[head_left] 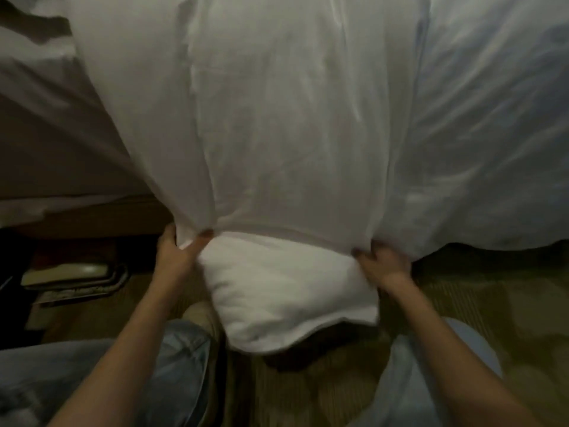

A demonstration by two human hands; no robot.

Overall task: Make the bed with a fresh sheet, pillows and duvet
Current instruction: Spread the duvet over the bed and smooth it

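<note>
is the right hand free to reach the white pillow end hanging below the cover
Probably not yet: the right hand grips the cover edge. The pillow hangs bare right beside it, nothing between, so once that grip is released it should reach.

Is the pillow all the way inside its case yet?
No, partly out: the pillow bulges below the case opening, which both hands hold.

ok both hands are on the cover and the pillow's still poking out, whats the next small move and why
Probably tug the cover a little further down over the pillow. The left hand and right hand each pinch the cover's open edge at a side, and the pillow's lower end hangs out bare below that edge, so it is not yet fully cased.
</note>
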